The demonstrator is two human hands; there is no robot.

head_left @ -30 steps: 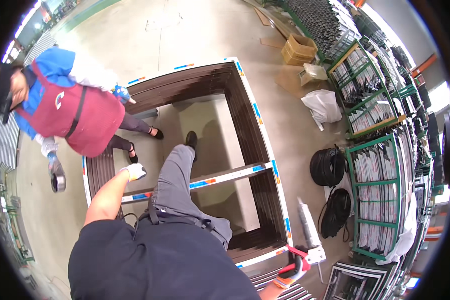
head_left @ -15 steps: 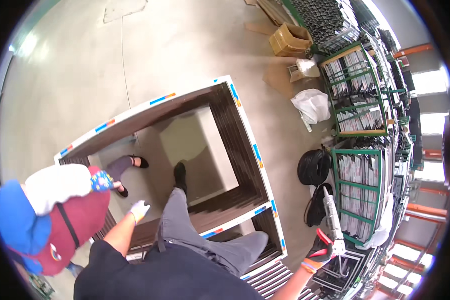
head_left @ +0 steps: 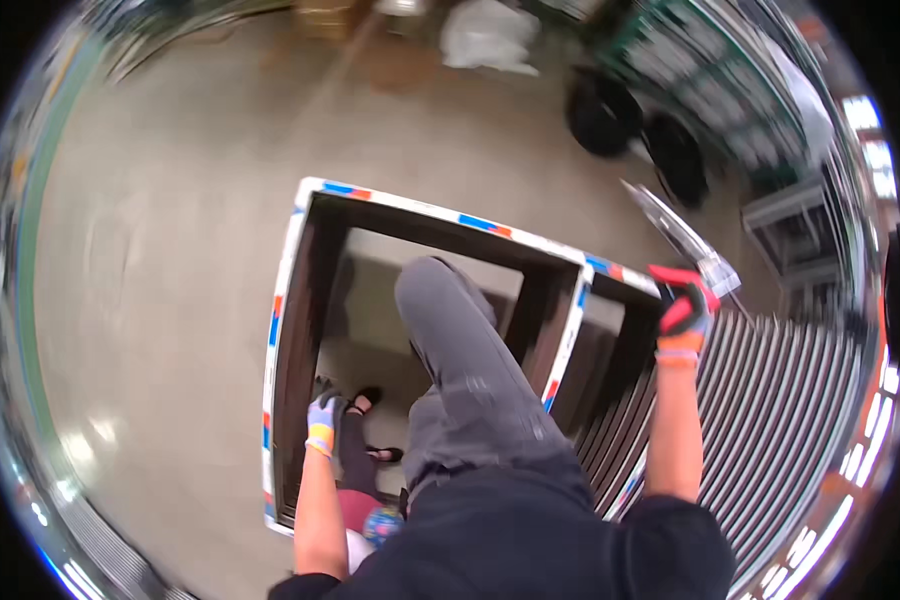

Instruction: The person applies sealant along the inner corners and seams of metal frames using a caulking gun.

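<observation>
My right hand (head_left: 685, 322), in a glove with an orange cuff, is closed round the red handle of a caulking gun (head_left: 682, 235). Its silvery barrel points away to the upper left, beyond the corner of a stack of dark window frames (head_left: 420, 207). White faces with blue and orange-red stickers top the stack. My left hand (head_left: 324, 413), in a pale glove with dark fingers and a yellow cuff, is over the stack's inner left side. Its fingers look stretched out and hold nothing visible; whether they touch the frame I cannot tell. My legs are over the large opening.
A co-worker's legs (head_left: 355, 450) show inside the opening, close to my left arm. Slatted metal profiles (head_left: 770, 420) lie at the right. Black coils (head_left: 603, 112), a white bag (head_left: 488, 38) and a green rack (head_left: 710, 85) stand farther off.
My view has swung round, so the stack looks turned. One bent leg is now raised over the opening. My left hand has come to the inner left side; the right still grips the caulking gun.
</observation>
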